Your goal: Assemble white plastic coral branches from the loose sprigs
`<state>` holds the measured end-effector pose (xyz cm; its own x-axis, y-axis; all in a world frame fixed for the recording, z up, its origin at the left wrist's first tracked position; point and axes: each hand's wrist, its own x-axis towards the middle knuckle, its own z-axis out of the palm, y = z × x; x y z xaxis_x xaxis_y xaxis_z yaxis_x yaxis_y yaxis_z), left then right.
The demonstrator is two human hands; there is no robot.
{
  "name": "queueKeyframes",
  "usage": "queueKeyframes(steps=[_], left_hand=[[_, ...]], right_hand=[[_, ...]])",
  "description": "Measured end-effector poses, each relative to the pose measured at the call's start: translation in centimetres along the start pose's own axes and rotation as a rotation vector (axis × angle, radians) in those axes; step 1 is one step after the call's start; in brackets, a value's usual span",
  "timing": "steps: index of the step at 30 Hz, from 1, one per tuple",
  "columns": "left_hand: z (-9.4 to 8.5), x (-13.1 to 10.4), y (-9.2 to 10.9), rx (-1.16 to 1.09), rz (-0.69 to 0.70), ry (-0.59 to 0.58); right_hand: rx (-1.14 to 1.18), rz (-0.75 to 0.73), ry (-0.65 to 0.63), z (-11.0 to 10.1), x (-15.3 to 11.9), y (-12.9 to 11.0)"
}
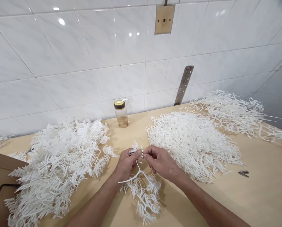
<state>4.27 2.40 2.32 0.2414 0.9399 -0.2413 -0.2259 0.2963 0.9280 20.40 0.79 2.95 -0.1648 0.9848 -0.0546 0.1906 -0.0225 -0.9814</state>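
Near the middle of the table, my left hand (129, 161) is closed on a white branched plastic sprig (144, 195), whose stem and frilly twigs hang down below the hand. My right hand (158, 159) meets it from the right, thumb and forefinger pinched at a small white tufted piece (142, 154) beside the left thumb. A large heap of white frilly sprigs (60, 157) lies left of my hands. To the right is a dense pile of short white pieces (190, 142).
A clear bottle (122, 115) with a yellow and black lid stands near the tiled wall. Bare white stems (235, 113) lie at the back right. Two small dark objects (243, 173) are on the right. A brown box (1, 186) sits at the left edge.
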Motion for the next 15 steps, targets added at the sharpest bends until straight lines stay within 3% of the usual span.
queueKeyframes(steps=[4,10,13,15], left_hand=[[0.2,-0.3,-0.1,0.096,0.102,0.053],[0.2,0.1,-0.7,0.323,0.256,0.242],[-0.3,0.6,-0.5,0.314,0.245,0.324],[-0.8,0.8,-0.2,0.286,0.220,0.311]], right_hand=[[-0.186,-0.091,0.048,0.6,-0.1,0.3],[-0.536,-0.272,0.186,2.3,-0.4,1.1],[-0.584,-0.445,0.113,3.2,-0.7,1.4],[-0.539,-0.520,0.016,3.3,-0.8,1.2]])
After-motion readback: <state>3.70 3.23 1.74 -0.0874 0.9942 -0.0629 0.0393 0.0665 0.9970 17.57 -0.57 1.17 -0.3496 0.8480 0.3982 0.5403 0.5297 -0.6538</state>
